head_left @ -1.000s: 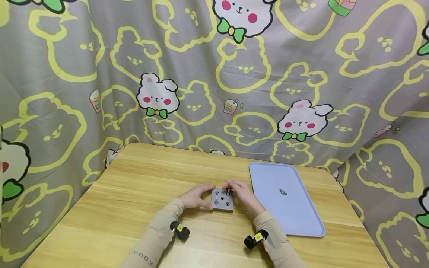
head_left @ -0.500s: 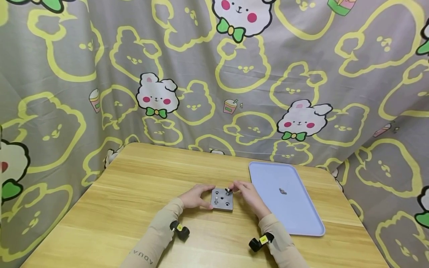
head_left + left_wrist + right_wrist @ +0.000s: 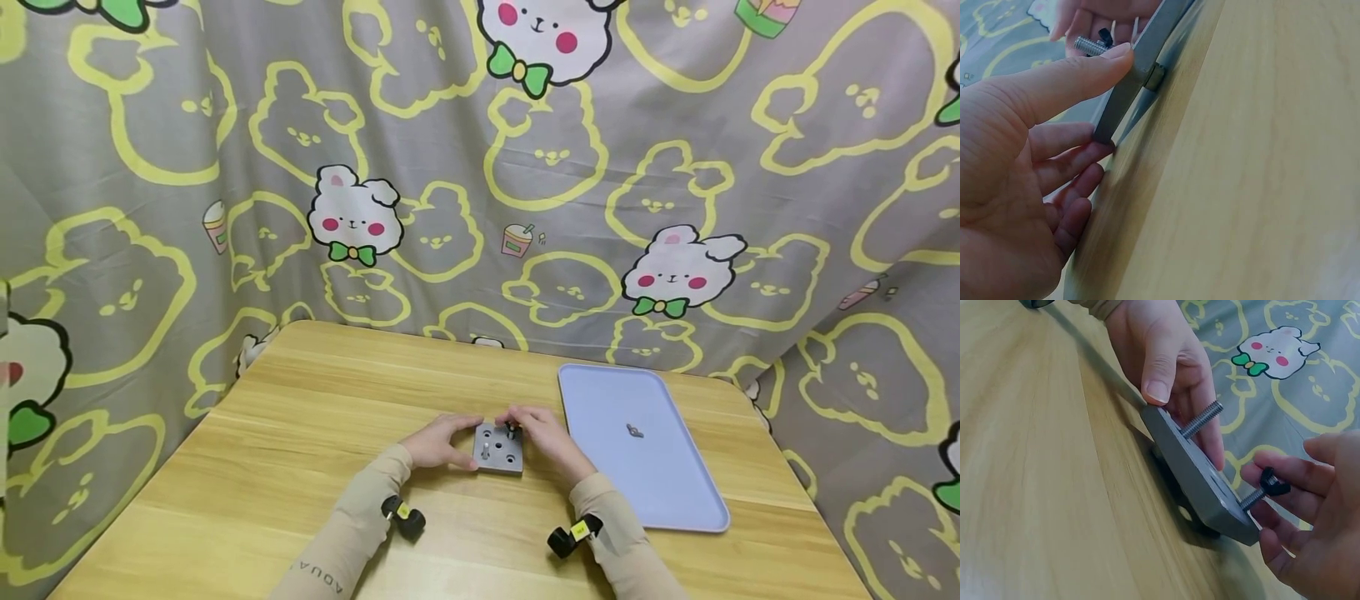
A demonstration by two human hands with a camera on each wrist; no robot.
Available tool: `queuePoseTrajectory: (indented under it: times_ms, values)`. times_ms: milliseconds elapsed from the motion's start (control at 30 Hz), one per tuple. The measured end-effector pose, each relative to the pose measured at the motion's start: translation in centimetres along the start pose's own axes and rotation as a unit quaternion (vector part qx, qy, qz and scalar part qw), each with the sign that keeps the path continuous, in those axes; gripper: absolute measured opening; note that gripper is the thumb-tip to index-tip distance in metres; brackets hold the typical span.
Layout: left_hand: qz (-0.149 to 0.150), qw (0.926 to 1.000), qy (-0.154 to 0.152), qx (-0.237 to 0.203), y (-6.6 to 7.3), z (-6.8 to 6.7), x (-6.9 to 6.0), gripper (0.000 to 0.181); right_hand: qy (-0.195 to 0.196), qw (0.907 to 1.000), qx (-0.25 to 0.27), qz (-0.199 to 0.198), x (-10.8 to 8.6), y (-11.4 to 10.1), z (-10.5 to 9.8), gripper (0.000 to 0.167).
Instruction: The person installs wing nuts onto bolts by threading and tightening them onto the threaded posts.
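A square grey metal plate (image 3: 498, 460) with several holes lies on the table, two threaded bolts standing up from it. My left hand (image 3: 438, 442) grips its left side, thumb at the near corner and fingers at the far one. The nearer bolt (image 3: 1202, 420) carries no nut. On the other bolt, at the far right corner, sits a black wing nut (image 3: 1270, 482) close to the free end. Around it, my right hand (image 3: 1316, 512) holds its fingers loosely bent; the index fingertip is just behind the nut, and the thumb stands apart from it.
To the right, a pale blue tray (image 3: 622, 492) lies on the wooden table (image 3: 315, 383) with a small metal wing nut (image 3: 634, 431) in it. A patterned curtain (image 3: 450, 150) hangs behind the table and along both sides.
My right hand drew back a little to the right from the black wing nut, then came back to it. The left hand and the plate stayed in place.
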State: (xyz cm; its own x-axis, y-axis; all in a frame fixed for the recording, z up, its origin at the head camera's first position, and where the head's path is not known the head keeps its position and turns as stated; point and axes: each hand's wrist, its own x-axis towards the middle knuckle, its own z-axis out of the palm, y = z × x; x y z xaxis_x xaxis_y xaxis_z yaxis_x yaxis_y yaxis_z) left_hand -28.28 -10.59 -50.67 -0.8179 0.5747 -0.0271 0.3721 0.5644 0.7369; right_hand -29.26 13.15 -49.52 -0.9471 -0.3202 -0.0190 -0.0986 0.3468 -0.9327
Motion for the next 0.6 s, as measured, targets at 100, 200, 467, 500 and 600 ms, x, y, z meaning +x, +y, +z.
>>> queuePoseTrajectory:
  times_ms: [100,200,467,500,600]
  values:
    - [0.001,1.0000,0.000,0.004,-0.08,0.09,0.04,0.083,-0.001,1.0000,-0.002,0.006,0.02,-0.32,0.16,0.044]
    - [0.000,1.0000,0.000,0.002,-0.10,0.08,0.08,0.083,0.012,0.9998,0.002,0.014,-0.06,-0.53,0.19,0.046]
    - [0.004,1.0000,0.004,-0.007,-0.20,0.12,0.11,0.083,0.083,0.9960,0.014,0.031,-0.48,-0.14,-0.20,0.041]
    - [0.003,1.0000,0.004,-0.007,-0.21,0.13,0.09,0.083,0.088,0.9956,0.014,0.030,-0.58,-0.09,-0.28,0.040]
    - [0.001,1.0000,0.005,-0.006,-0.15,0.13,0.06,0.084,0.093,0.9951,0.021,0.028,-0.82,0.05,-0.54,0.040]
